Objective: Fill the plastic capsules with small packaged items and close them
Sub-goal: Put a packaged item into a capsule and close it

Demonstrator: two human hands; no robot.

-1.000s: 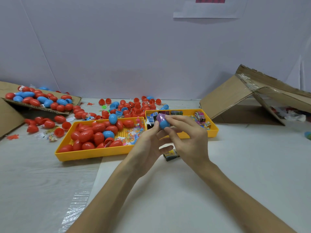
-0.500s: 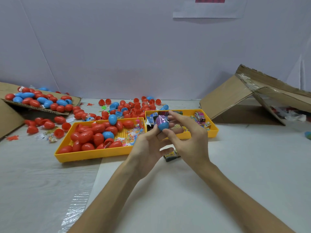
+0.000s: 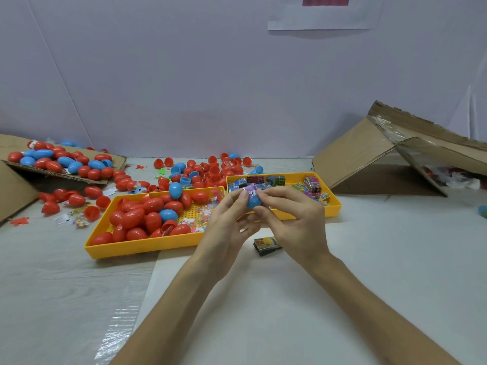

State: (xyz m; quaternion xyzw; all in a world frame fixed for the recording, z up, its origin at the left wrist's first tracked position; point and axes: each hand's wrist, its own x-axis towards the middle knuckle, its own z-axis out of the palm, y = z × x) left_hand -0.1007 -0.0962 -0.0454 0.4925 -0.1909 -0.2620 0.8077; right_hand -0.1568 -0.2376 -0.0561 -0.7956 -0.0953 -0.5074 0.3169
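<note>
As the left hand [image 3: 226, 220] has its grip clamped on the blue capsule half [image 3: 253, 203], above the bench [image 3: 369, 259] before 2 yellow trays [image 3: 147, 249], and the right hand [image 3: 295, 219] pinches a purple packet [image 3: 251, 192] at its mouth, the wrapper may bunch over the rim and block closing.
</note>
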